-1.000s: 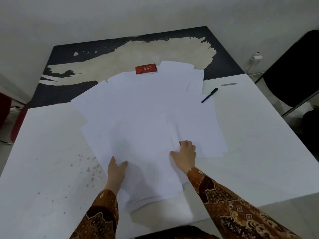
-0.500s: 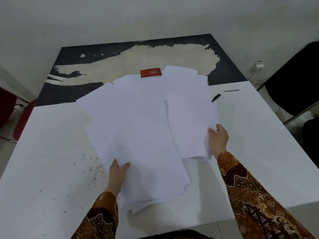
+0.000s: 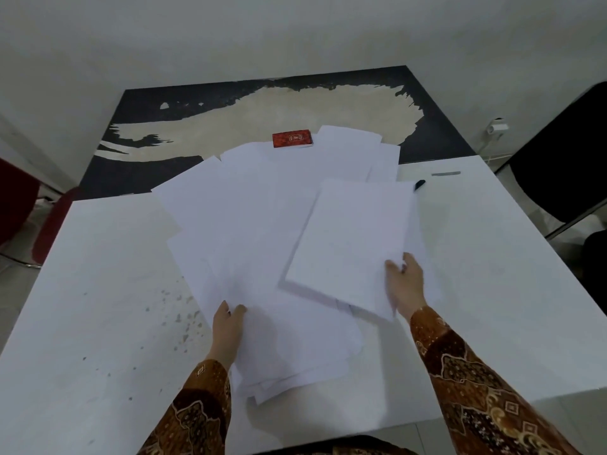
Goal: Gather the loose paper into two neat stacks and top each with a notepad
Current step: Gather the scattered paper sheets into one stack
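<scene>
White paper sheets [image 3: 249, 224] lie fanned across the middle of the white table [image 3: 105, 307]. My left hand [image 3: 227, 326] rests flat on the near left edge of the spread, fingers together. My right hand [image 3: 405, 284] grips the right near corner of a small bundle of sheets [image 3: 351, 244], lifted and tilted above the spread. A red notepad [image 3: 292, 139] lies at the far end of the papers, touching their far edge. Only one notepad is visible.
A black pen [image 3: 419, 184] pokes out from behind the lifted bundle at the right. A grey strip [image 3: 445, 173] lies near the table's far right edge. A dark and cream rug [image 3: 262, 106] lies beyond. A black chair [image 3: 565, 172] stands right, red seats [image 3: 19, 205] left.
My right hand took sheets from the right of the spread, lifted them, and now swings them back over the pile, covering most of the pen. My left hand stayed put.
</scene>
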`<state>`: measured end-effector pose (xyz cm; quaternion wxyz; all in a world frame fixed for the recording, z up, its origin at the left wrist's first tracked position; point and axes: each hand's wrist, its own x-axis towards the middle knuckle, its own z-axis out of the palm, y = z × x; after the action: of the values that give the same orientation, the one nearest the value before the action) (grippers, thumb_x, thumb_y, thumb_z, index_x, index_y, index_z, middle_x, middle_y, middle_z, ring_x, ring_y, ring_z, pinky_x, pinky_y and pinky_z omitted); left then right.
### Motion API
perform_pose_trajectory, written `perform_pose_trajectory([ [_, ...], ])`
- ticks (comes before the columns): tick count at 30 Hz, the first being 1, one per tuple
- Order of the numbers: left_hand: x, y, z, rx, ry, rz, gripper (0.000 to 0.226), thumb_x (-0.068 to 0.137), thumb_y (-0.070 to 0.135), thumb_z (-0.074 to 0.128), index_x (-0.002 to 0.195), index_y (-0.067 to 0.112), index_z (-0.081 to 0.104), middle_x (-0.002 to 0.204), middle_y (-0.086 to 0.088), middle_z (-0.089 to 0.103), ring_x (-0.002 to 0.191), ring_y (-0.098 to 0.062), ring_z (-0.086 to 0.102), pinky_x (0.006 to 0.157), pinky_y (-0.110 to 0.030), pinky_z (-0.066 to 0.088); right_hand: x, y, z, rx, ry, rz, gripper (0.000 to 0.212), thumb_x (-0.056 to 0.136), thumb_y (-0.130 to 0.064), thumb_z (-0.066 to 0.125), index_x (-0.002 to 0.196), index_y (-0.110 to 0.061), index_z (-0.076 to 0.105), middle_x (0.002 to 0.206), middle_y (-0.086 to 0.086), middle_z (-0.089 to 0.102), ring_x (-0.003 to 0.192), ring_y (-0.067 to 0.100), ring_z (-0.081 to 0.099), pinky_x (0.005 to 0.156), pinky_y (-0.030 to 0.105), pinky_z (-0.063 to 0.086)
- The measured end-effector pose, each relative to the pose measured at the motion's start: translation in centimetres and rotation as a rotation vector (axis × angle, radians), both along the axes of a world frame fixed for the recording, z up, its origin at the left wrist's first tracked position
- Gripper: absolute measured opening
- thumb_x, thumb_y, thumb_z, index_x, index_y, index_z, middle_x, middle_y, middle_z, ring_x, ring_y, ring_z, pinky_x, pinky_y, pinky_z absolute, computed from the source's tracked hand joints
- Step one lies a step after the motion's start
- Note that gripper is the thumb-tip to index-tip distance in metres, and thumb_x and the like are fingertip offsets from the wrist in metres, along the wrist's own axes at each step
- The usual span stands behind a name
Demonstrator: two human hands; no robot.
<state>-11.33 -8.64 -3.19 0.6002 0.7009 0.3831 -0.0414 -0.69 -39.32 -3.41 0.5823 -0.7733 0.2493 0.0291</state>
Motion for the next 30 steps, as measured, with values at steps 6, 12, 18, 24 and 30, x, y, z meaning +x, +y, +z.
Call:
perform_pose_trajectory([
  [6,0.3,0.5,-0.3,-0.141,-0.022,0.088,0.066,0.097,0.049,0.04,0.149,0.01,0.028,0.156,-0.006,0.027,0.142,-0.027,0.027,0.118,-0.042,0.02,-3.0,4.3,-0.5,-0.104,0.026,0.4,0.013,0.093,-0.014,0.05,0.101,-0.007,0.058,0.096,0.005,0.062,0.086,0.017,0.056,0.081,0.028,0.042],
  [12,0.0,0.3,0.0,0.023,0.005,-0.031,0.059,0.077,0.031,0.077,0.124,0.006,0.052,0.123,-0.013,0.061,0.103,-0.031,0.06,0.092,-0.045,0.05,-3.1,5.4,-1.0,-0.379,-0.118,0.657,0.022,0.096,-0.02,0.049,0.108,-0.008,0.063,0.116,0.003,0.054,0.115,0.021,0.047,0.096,0.027,0.034],
  [18,0.0,0.4,-0.2,0.059,0.027,-0.047,0.032,0.087,0.017,0.065,0.109,0.0,0.05,0.107,-0.015,0.058,0.094,-0.03,0.058,0.082,-0.04,0.051,0.4,2.1,-1.4,-0.702,0.168,0.709,0.104,0.077,-0.069,0.055,0.152,-0.021,0.001,0.159,0.007,-0.011,0.146,0.027,-0.012,0.114,0.053,-0.002],
  [24,-0.2,0.1,0.0,0.085,-0.001,-0.074,0.021,0.091,0.016,0.06,0.104,0.006,0.047,0.094,-0.002,0.051,0.091,-0.024,0.051,0.074,-0.031,0.046,0.4,1.1,-2.2,-0.792,0.221,0.676,0.127,0.061,-0.082,0.056,0.15,-0.02,-0.01,0.158,0.005,-0.02,0.144,0.025,-0.022,0.109,0.065,-0.008],
  [30,-0.3,0.6,-0.6,0.041,-0.011,-0.064,0.022,0.088,0.013,0.063,0.106,0.004,0.055,0.101,-0.009,0.062,0.093,-0.029,0.061,0.079,-0.038,0.053,0.9,1.3,-1.8,-0.77,0.253,0.693,0.125,0.06,-0.081,0.059,0.151,-0.025,-0.007,0.157,0.007,-0.02,0.144,0.028,-0.023,0.106,0.068,-0.008],
])
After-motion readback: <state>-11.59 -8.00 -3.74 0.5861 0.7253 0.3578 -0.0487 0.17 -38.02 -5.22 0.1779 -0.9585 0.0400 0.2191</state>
